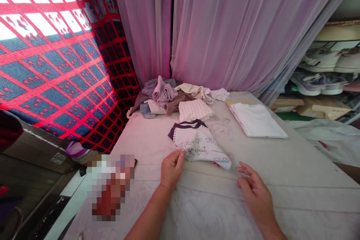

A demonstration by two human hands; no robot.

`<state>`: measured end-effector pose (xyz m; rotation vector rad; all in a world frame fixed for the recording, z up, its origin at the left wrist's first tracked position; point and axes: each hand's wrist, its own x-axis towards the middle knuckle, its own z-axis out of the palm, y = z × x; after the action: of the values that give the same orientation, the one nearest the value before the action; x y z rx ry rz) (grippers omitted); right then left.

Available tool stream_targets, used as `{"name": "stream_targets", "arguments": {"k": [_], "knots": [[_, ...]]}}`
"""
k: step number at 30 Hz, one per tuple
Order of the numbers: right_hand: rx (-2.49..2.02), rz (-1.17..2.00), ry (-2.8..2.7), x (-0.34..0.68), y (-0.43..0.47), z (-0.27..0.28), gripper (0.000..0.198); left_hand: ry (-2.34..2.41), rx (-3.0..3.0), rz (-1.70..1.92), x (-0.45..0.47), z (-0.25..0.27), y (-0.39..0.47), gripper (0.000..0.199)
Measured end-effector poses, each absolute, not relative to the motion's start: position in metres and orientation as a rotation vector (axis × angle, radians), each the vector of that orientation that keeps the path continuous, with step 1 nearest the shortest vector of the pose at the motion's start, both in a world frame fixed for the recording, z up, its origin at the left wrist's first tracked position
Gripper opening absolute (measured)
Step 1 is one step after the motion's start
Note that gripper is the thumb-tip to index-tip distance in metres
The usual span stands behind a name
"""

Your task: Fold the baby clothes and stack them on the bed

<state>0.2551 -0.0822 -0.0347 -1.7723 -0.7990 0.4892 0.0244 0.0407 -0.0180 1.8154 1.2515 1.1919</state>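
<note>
A small white garment [201,144] with dark trim and black printed writing lies crumpled on the bed-like surface [213,195] in front of me. My left hand [172,167] pinches its near left edge between thumb and fingertips. Just to the right of the garment, my right hand [254,189] hovers apart from it, fingers loosely spread and holding nothing. Behind the garment sits a folded pink striped cloth [196,110]. A neat stack of folded white cloth [257,120] rests farther right.
A heap of mixed clothes [163,95] lies against the lilac curtain [225,26] at the back. To the left are a blurred-out object [112,191] and a red-and-dark patterned cloth [75,56]. Shoes [320,82] fill a rack at the right.
</note>
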Motion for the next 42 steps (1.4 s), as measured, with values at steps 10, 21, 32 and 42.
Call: {"name": "stream_targets", "arguments": {"k": [10, 21, 32, 42], "knots": [[-1.675, 0.505, -0.826, 0.254, -0.079, -0.036, 0.055, 1.300, 1.769, 1.115, 0.022, -0.015, 0.041, 0.030], [-1.615, 0.538, -0.813, 0.254, -0.081, -0.040, 0.055, 1.365, 1.659, 1.018, 0.022, -0.008, 0.040, 0.044], [-1.541, 0.585, -0.771, 0.257, -0.076, -0.037, 0.048, 1.433, 1.308, 0.953, 0.026, 0.000, 0.051, 0.048], [-1.541, 0.621, -0.811, 0.260, -0.070, -0.046, 0.049, 1.707, 1.175, 0.908, 0.010, 0.017, 0.123, 0.043]]}}
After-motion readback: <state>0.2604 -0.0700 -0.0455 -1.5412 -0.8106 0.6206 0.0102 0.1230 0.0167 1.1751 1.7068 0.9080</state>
